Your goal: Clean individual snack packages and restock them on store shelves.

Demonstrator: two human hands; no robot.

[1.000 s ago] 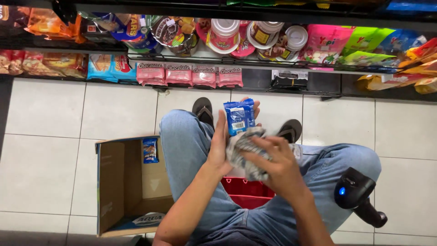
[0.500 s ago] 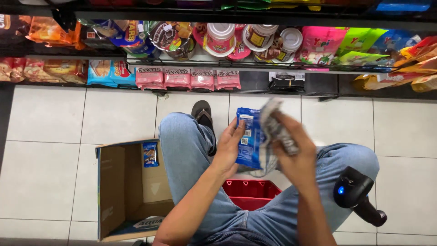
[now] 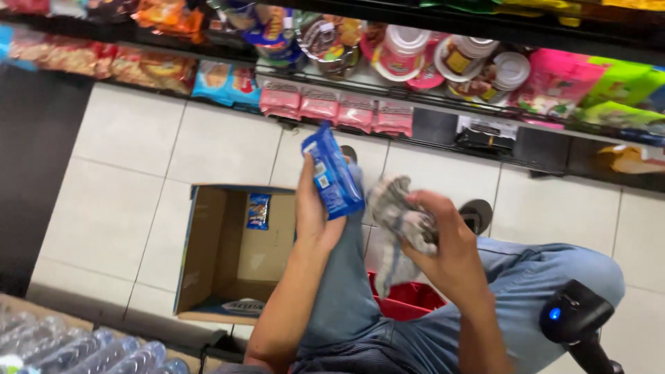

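Note:
My left hand (image 3: 315, 208) grips a blue snack packet (image 3: 334, 172), held upright over my left knee. My right hand (image 3: 436, 232) is closed on a crumpled grey cloth (image 3: 391, 208), just right of the packet and close to it. Both hands hover above my jeans-clad legs. To the left, on the tiled floor, stands an open cardboard box (image 3: 208, 249) with one blue packet (image 3: 258, 210) inside against its far wall.
Low store shelves (image 3: 485, 125) ahead hold pink packets (image 3: 336, 111), cup containers (image 3: 443, 59) and bright bags. A red basket (image 3: 409, 301) sits between my legs. A black handheld scanner (image 3: 575, 318) rests on my right thigh. Wrapped water bottles (image 3: 69, 346) lie bottom left.
Both hands shifted apart: the left turned the blue packet edge-on and moved it left, while the right drew the cloth off it to the right. The view swung right and tilted.

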